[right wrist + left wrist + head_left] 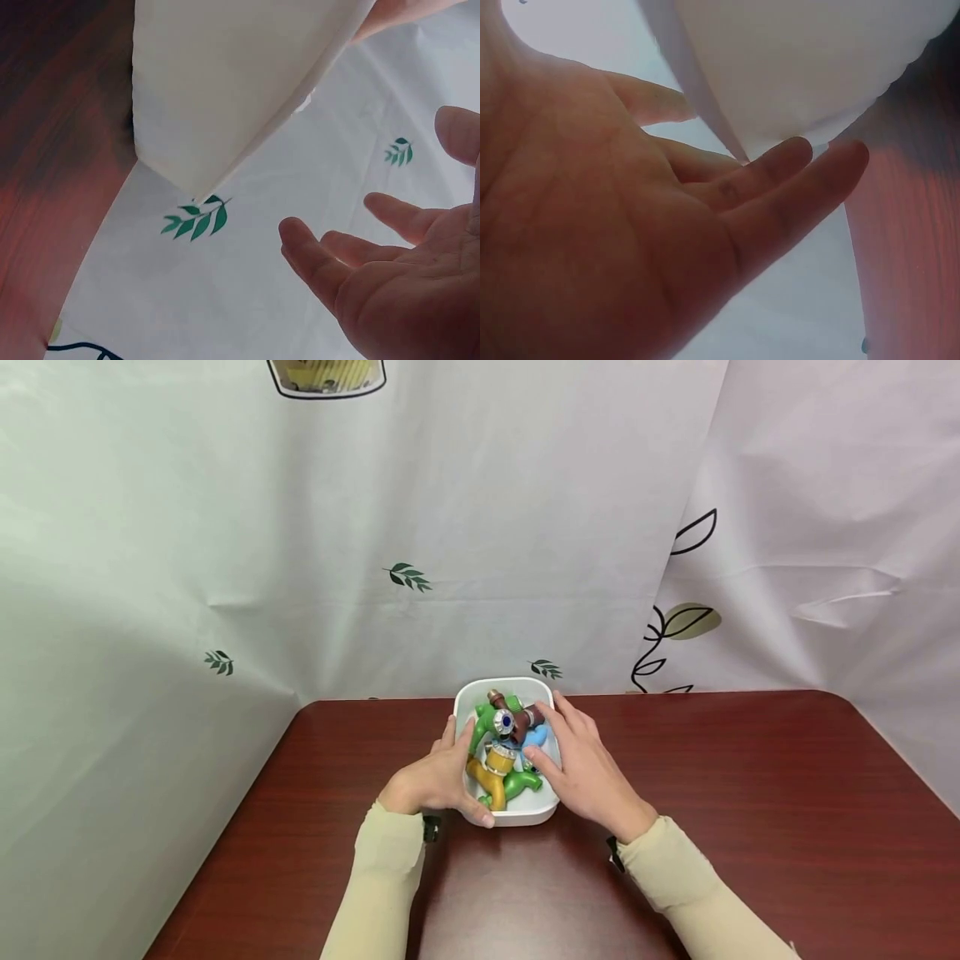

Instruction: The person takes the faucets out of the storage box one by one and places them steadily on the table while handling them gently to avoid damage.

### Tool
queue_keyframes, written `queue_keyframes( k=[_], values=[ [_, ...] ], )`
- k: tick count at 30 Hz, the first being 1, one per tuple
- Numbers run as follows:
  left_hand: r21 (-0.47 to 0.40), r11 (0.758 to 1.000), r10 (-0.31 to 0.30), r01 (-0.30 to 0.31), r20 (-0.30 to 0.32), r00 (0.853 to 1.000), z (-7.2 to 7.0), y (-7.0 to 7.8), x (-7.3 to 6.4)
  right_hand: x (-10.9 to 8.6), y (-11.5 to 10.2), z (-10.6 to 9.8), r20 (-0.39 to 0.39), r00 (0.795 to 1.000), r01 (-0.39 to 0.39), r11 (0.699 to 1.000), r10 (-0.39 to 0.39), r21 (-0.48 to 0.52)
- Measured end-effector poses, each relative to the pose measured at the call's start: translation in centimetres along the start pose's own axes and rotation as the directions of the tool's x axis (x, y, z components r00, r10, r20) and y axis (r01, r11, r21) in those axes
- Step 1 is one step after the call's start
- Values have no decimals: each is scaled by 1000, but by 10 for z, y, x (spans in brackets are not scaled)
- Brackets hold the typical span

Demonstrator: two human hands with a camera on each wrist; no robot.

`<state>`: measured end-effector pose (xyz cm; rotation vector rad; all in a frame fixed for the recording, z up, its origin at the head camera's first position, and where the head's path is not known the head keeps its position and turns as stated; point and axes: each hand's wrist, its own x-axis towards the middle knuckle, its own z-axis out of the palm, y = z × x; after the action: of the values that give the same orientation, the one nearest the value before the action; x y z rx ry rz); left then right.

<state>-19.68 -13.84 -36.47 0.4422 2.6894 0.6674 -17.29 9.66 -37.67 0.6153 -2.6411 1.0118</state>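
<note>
"As I look from above, where is the white tub?"

"It stands on the dark red table, near the far edge, with its mouth upward. Its long axis runs away from the person, toward the leaf-printed backdrop."

"And which way do the things inside point?"

"They look like tap-shaped pieces, in a heap. The yellow piece sends its leg toward the person. The brown piece lies slanted, its gold tip pointing far and slightly left. Of 2 green pieces, the nearer has its long axis almost crosswise. The blue piece is partly covered, at the right."

"How are the 2 hands?"

"The left hand is spread wide at the left wall, its thumb by the near left corner. The right hand is also wide at the right wall, its thumb over the inside. Whether its fingers touch the wall, I cannot tell."
</note>
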Motion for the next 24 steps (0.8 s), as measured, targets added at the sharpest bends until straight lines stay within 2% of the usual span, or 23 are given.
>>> queue_keyframes(
  k=[11,24],
  values=[
    [-30,999,19,-19,13,1000,1,-1,3,3,-7,13,-10,995,95,996,-95,-4],
    [-19,999,-32,32,17,999,3,-2,3,1,-6,27,34,977,212,977,-212,3]
  ],
)
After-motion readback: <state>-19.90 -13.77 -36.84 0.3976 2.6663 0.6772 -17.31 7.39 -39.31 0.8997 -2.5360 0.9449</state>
